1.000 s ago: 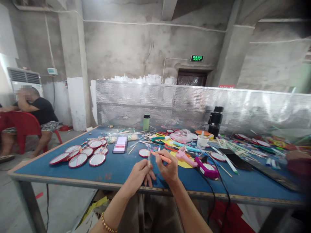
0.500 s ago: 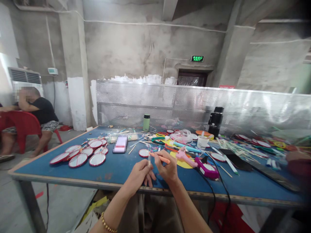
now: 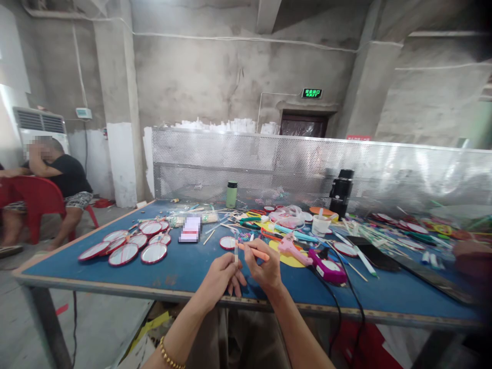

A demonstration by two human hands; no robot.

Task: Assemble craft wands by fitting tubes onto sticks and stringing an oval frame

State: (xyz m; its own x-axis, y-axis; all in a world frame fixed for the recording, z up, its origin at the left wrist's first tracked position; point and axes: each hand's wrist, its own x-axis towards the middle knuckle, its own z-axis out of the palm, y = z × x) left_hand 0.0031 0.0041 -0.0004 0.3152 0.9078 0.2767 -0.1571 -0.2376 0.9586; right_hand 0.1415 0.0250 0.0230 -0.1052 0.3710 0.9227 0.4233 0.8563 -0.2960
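Near the front edge of the table, my left hand (image 3: 222, 274) is closed on a thin pale flat stick (image 3: 236, 252) that points upward from its fingertips. My right hand (image 3: 267, 267) grips an orange marker pen (image 3: 258, 252) like a writing tool, its tip end at or very close to the stick; contact cannot be made out. Just beyond the stick lies a small round red-rimmed disc (image 3: 226, 242). A pink glue gun (image 3: 294, 248) lies to the right of my right hand, close to a purple box-shaped object (image 3: 326, 266).
Several red-rimmed round discs (image 3: 154, 252) are spread at the left, with a phone (image 3: 190, 228) behind them. A green bottle (image 3: 231, 194), a white cup (image 3: 320, 225) and a black flask (image 3: 341, 195) stand farther back. Black cables (image 3: 348, 287) hang over the front edge. A person (image 3: 61, 169) sits far left.
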